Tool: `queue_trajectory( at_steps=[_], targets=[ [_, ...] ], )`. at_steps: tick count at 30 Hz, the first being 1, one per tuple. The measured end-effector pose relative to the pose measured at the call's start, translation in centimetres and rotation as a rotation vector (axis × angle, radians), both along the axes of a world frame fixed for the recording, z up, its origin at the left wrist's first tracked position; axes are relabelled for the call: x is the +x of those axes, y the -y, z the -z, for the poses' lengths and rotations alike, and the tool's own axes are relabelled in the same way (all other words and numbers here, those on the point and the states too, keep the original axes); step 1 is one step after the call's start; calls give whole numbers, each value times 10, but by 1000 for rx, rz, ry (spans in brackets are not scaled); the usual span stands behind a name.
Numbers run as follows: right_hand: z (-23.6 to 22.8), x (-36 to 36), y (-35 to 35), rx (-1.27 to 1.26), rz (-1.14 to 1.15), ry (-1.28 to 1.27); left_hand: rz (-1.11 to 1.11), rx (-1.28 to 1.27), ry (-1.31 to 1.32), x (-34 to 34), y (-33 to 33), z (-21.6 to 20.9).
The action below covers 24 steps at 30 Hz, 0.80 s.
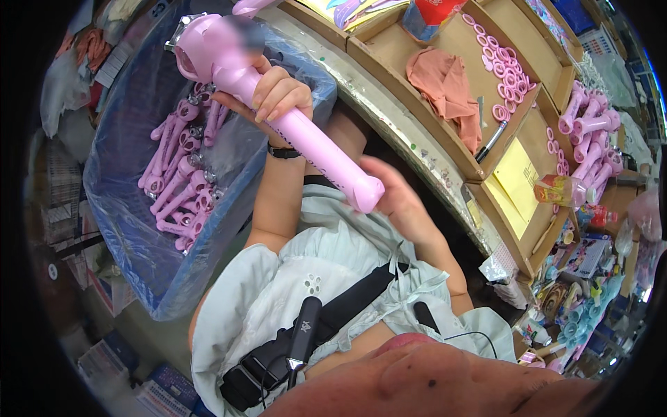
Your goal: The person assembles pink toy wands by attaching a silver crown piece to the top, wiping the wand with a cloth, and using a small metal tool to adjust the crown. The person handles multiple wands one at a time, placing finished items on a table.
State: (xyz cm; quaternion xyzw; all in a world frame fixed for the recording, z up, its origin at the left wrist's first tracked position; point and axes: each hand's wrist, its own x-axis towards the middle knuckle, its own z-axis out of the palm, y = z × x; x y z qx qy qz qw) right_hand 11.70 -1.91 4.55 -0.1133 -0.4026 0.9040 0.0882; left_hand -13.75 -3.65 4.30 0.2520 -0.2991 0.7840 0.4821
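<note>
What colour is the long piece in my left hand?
The long piece is light pink with some dark markings; the head view shows it best.

Clearance and Obstructions

The long pink plastic wand (316, 149) in the left hand (281, 97) crosses above the edge of the blue plastic-lined bin (114, 174), obstructing that side. Inside, piled pink plastic wands (182, 163) block the middle; the liner's near end gives room. The brown cardboard tray wall (396, 80) bars level entry from the grey bench (389, 118). From above, a hand can pass between the crumpled salmon cloth (445, 90) and pink rings (511, 76).
</note>
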Motion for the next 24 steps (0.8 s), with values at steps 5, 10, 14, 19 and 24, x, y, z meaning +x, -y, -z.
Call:
queue_trajectory(
  at_steps=[5, 10, 14, 19, 24],
  targets=[
    [-12, -2, 4, 93, 5, 100, -32, -79, -50, 8, -3, -4],
    [-11, -7, 4, 1019, 318, 135, -373, -941, -55, 33, 10, -10],
    [-1, -4, 10, 669, 301, 203, -511, -1159, -160, 41, 10, -12],
    [3, 8, 0, 453, 166, -35, -415, -1100, -215, 37, 8, -19],
    [15, 15, 1, 291, -1, 120, -496, -980, -796, 72, -4, -23]
  ],
)
